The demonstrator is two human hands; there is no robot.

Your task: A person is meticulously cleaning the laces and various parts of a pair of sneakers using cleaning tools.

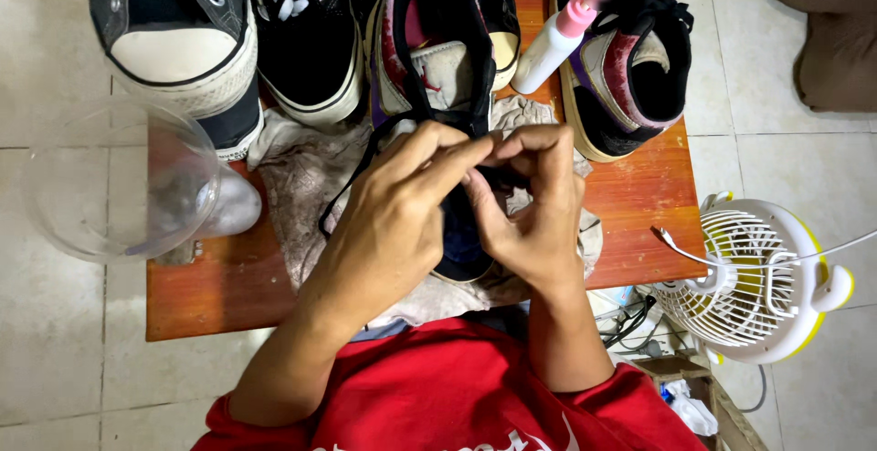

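We pinch a black lace (352,186) with our left hand (402,218) and right hand (534,209), fingers narrowed, over the high-top sneaker (438,67) at the desk's (649,195) middle; a white pink-capped bottle (553,44) leans near its far edge.

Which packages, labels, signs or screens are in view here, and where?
White squeeze bottle with pink cap: leaning between the two high-top sneakers at the far edge of the wooden table; slim cylinder, no readable label.
White print on red shirt: bottom edge, partly cut off.
No signs or screens.
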